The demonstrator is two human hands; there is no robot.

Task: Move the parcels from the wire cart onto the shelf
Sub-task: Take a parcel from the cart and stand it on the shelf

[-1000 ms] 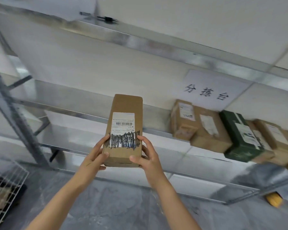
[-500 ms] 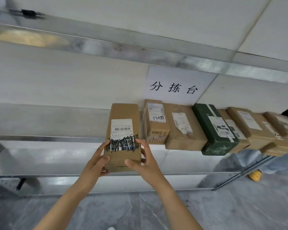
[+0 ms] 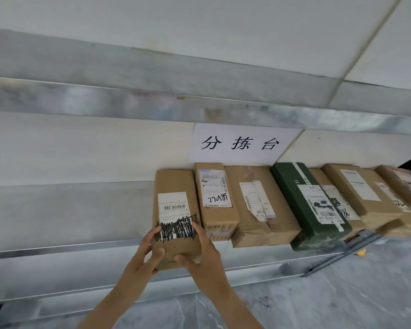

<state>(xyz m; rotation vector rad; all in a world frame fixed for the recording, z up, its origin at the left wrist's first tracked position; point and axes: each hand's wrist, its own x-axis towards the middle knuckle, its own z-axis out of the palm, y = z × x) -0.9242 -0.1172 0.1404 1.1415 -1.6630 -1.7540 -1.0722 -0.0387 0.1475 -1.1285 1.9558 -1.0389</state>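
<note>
Head view shows your left hand (image 3: 145, 251) and right hand (image 3: 201, 256) gripping the near end of a cardboard box (image 3: 176, 214), far end at the shelf's (image 3: 81, 210) back edge, beside the row's leftmost parcel (image 3: 215, 200), keeping the line tidy.

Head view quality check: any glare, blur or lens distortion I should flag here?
Head view: wide-angle bend, the shelf edge runs slanted; soft glare patches on its metal; light even, no hard shadows; the held parcel and wall sign read sharp, but the right-end parcels smear toward the frame edge.
</note>
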